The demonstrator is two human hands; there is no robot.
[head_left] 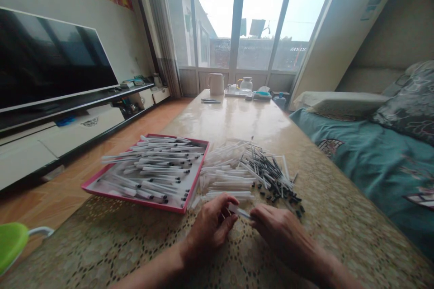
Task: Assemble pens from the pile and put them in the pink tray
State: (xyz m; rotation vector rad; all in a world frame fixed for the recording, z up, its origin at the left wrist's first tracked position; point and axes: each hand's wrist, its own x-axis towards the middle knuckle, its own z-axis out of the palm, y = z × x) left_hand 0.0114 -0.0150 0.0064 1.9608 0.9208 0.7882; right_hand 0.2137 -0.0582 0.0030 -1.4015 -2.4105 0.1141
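Observation:
Low over the table's near part, a white pen spans the gap between my hands. My left hand curls its thumb and fingers around the pen's whitish left end. The other end is pinched in my right hand, whose fingertips hide it. Just beyond my hands lie white pen barrels in rows and a heap of clear caps. Dark, thin refills are piled to the right, with small black plugs scattered in front. A pink-rimmed tray at the left holds many assembled-looking pens.
The patterned table runs toward the window. At its far end stand a pitcher, a glass jug and a tissue pack. A teal-covered sofa flanks the right side; a green seat shows at lower left.

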